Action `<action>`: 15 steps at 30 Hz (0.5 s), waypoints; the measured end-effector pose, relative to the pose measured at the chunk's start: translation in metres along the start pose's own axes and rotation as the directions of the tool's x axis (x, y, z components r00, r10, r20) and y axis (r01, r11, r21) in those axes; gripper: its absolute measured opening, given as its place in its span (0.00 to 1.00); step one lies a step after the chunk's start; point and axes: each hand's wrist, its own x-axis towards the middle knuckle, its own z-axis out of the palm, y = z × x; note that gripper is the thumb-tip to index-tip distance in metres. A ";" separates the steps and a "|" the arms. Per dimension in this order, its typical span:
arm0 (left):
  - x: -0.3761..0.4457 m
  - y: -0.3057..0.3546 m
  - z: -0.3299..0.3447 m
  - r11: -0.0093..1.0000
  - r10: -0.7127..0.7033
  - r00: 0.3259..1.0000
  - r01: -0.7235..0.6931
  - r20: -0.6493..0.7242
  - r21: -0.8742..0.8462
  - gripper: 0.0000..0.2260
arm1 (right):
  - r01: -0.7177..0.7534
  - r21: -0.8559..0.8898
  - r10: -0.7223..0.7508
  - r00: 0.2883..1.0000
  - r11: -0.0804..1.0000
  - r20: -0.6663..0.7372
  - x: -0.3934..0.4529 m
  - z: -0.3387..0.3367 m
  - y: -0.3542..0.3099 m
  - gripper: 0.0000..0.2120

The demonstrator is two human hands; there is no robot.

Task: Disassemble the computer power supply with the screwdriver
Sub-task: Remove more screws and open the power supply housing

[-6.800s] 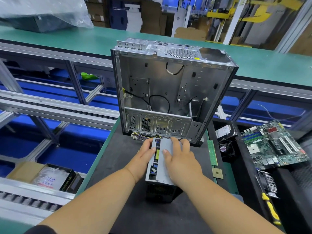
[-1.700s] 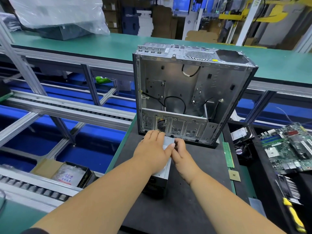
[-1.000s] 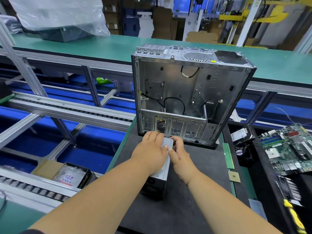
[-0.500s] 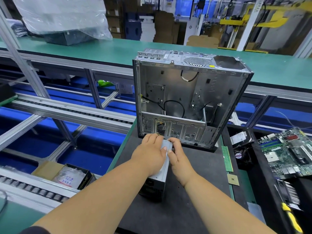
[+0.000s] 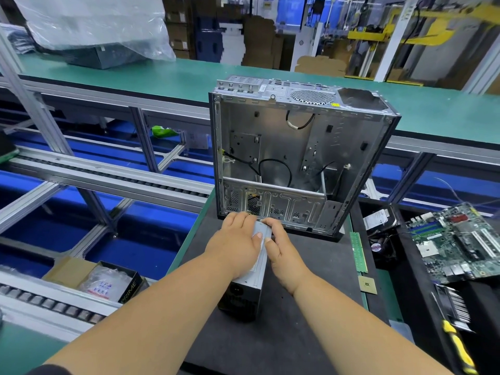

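Both hands are on the power supply [image 5: 254,266], which stands on the black mat [image 5: 311,334] just in front of the open computer case [image 5: 297,147]. The left hand [image 5: 238,246] now lies over the top of the grey cover, its fingers curled over the far edge; a few seconds ago it was only at the left side. The right hand [image 5: 284,253] has moved from flat on the cover to the right side, and its thumb and fingers pinch the cover's far corner. In the last second the hands almost do not move. I judge that the person tries to pull the cover off by hand. The screwdriver [image 5: 460,350] lies well away to the right of the fingers, untouched, so any remaining screws are not yet worked on.
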 end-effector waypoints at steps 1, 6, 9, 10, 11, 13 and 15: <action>0.000 0.000 0.000 1.000 0.000 1.000 0.000 -0.001 -0.006 0.22 | 0.003 -0.006 -0.002 1.000 1.000 0.009 0.000 0.000 0.000 0.20; -0.001 0.000 -0.001 1.000 -0.002 1.000 0.001 -0.007 -0.031 0.22 | 0.008 -0.015 -0.007 1.000 1.000 0.031 0.000 -0.001 -0.002 0.20; 0.000 0.001 -0.001 1.000 0.000 1.000 0.000 -0.005 -0.015 0.22 | 0.026 -0.005 -0.026 0.999 1.000 0.042 0.002 -0.002 -0.001 0.22; 0.000 0.001 -0.001 1.000 0.003 1.000 -0.003 -0.006 -0.008 0.22 | 0.022 0.008 -0.022 0.999 1.000 0.043 0.003 -0.002 0.000 0.22; 0.000 0.000 -0.001 1.000 0.004 1.000 -0.004 -0.007 -0.003 0.22 | 0.006 0.025 -0.007 0.999 1.000 0.042 0.003 -0.002 0.002 0.22; -0.001 0.000 -0.001 1.000 0.006 1.000 -0.006 -0.009 0.009 0.22 | -0.025 0.030 0.024 0.999 0.999 0.037 0.004 -0.001 0.005 0.21; -0.001 0.000 -0.001 1.000 0.005 1.000 -0.005 -0.011 0.015 0.22 | -0.031 0.011 0.031 0.999 0.999 0.037 0.004 -0.001 0.007 0.21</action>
